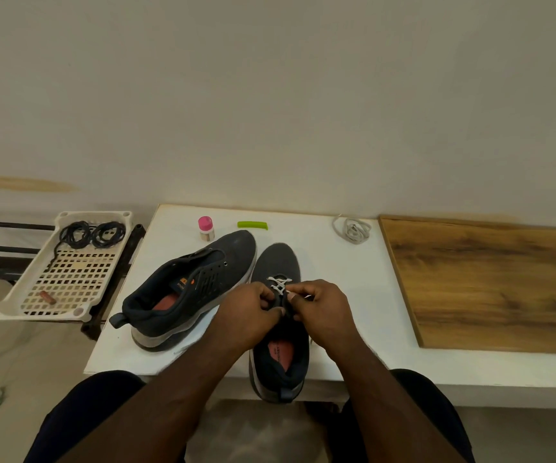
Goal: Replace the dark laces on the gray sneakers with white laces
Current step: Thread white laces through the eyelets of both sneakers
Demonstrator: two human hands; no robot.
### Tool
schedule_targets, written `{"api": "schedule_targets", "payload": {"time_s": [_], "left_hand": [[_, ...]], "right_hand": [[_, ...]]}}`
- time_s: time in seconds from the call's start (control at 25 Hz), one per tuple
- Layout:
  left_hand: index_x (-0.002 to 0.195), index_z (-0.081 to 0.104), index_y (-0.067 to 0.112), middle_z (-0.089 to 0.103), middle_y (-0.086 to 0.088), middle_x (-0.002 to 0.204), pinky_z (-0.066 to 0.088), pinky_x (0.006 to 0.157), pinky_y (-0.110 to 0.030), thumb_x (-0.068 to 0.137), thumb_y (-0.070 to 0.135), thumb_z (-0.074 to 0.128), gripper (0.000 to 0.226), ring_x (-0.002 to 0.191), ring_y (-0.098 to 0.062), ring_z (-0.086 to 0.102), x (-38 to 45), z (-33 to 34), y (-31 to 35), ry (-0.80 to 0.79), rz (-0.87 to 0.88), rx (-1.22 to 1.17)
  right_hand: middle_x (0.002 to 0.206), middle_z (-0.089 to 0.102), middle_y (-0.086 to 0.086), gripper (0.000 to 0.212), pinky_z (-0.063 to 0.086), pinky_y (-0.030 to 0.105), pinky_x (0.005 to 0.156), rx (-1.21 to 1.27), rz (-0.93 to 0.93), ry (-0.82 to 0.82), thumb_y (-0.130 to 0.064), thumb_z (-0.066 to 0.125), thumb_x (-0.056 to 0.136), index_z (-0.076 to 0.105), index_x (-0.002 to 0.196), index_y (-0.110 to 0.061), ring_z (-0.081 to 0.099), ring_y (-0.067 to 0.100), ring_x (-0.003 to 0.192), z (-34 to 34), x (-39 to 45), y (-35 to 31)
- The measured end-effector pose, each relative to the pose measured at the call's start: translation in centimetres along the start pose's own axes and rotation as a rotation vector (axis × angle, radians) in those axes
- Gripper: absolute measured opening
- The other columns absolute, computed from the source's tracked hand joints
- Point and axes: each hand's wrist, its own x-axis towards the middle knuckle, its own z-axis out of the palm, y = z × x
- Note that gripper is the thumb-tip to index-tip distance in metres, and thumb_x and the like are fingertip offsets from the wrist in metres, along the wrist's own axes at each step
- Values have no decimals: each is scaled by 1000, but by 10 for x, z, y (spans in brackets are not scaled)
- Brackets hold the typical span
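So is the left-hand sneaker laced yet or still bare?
Bare. The tipped sneaker shows empty eyelets and no lace; the spare white lace lies coiled on the table.

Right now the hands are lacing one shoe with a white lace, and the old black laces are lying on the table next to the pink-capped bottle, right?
Not quite. The head view shows the black laces coiled in the white plastic basket left of the table, not beside the pink-capped bottle. The rest holds: both hands, left hand and right hand, work a white lace into the shoe.
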Motion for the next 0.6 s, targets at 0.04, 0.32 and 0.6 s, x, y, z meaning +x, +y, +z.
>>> {"api": "schedule_targets", "payload": {"time_s": [0.04,0.32,0.6], "left_hand": [[99,66,23,67,8,88,53,74,-27,83,33,71,21,81,-6,61,0,0,0,5,10,11],[89,64,20,62,5,80,48,64,-26,89,35,59,16,72,-8,57,2,8,6,75,67,174],[84,74,14,69,-4,74,56,64,-32,90,14,66,10,69,-16,65,9,-6,-16,-40,-235,-458]], "right_hand": [[83,67,-19,21,60,33,80,6,-2,0,-11,65,92,79,105,-20,70,11,77,2,-1,-1],[80,72,-14,24,58,18,72,24,46,20,-6,67,85,76,98,-24,68,-1,74,9,-1,4],[75,68,-8,14,51,15,66,-128,-50,57,-12,68,83,70,89,-24,64,6,72,22,1,5]]}}
